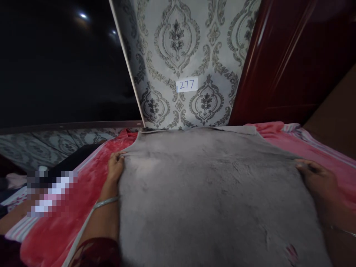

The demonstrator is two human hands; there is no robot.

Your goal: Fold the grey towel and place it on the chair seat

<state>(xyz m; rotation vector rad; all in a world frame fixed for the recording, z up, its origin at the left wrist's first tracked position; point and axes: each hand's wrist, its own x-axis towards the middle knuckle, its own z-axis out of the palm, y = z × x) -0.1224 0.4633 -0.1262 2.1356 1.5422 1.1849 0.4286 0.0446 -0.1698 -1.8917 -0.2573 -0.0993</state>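
Head view: soft-looking gray cloth (211, 193)

It is spread over the red blanket (93, 178); the left hand (115, 167) and right hand (318, 174) pinch its side edges; it looks light and floppy; the edges seem good to hold.

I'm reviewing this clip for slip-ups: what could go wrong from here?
The left hand and right hand pinch opposite sides of the soft grey plush cloth, so uneven pulling might skew it. Its surface shows creases, which could remain if not smoothed. It overlaps red plush fabric with a striped border, which might shift if dragged.
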